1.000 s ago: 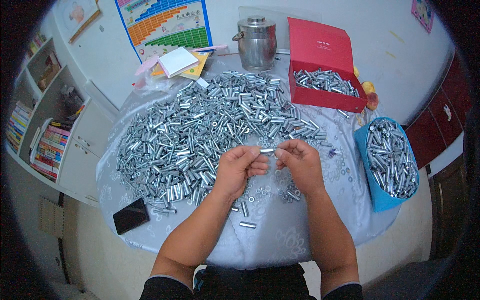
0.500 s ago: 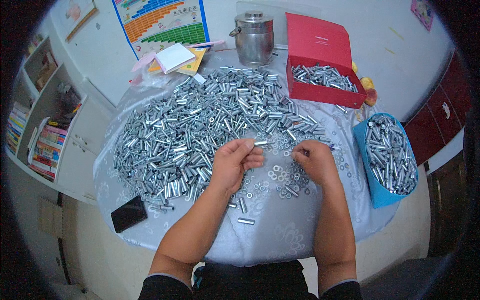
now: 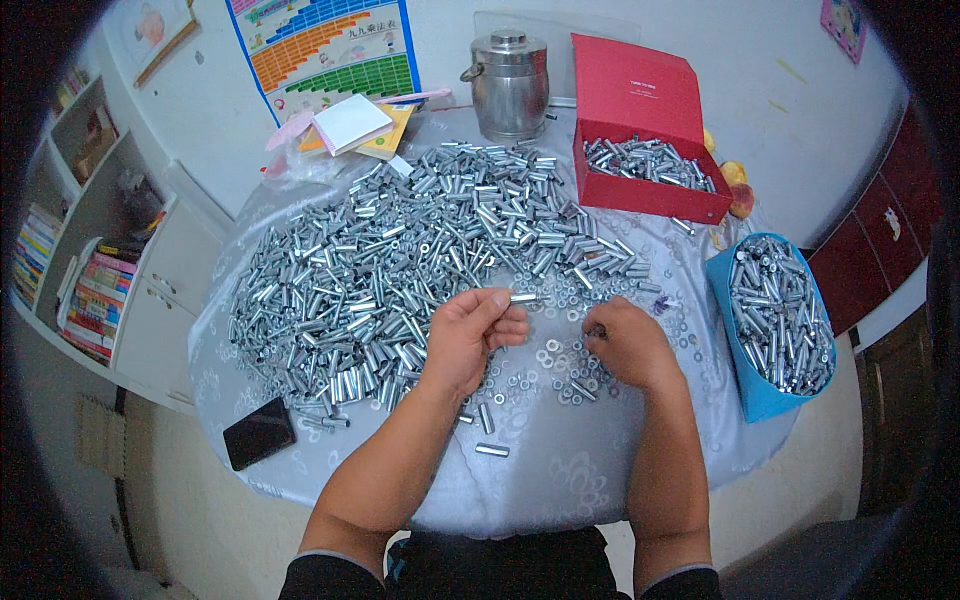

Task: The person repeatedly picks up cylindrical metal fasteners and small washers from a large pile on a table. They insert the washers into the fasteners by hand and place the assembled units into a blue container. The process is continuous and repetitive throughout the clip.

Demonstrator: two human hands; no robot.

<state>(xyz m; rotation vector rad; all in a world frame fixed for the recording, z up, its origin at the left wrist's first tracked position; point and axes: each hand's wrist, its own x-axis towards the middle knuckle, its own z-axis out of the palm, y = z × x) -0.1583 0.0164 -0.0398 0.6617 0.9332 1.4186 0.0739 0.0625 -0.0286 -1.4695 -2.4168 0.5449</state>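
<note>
While a short metal sleeve [image 3: 523,297] is pinched at the fingertips of the left hand [image 3: 470,335], just left of the frame's centre and slightly above the surface [image 3: 560,480], the right hand [image 3: 628,345] is lowered onto a scatter of small washers [image 3: 560,365] right of centre. The left fingers are closed on the sleeve; the right fingers are curled down among the washers, and whether one is gripped cannot be told.

The sleeve is held only by its near end, so it could be let slip and be lost among the large heap of like sleeves [image 3: 400,270] spread across the upper left and middle of the frame. A washer is thin and flat on the glossy cloth, so it could be fumbled, or two could be lifted at once. Loose sleeves [image 3: 492,450] lying below centre, near the left forearm, could be swept over the near edge by a careless wrist.

A blue bin of sleeves [image 3: 775,330] is set at the right edge of the surface and seems to overhang it; it could be tipped if knocked by the right elbow. A black phone [image 3: 259,433] at the lower left rim could likewise be nudged off. A red box [image 3: 645,150] and a steel canister [image 3: 508,85] stand at the top, well apart from both hands.
</note>
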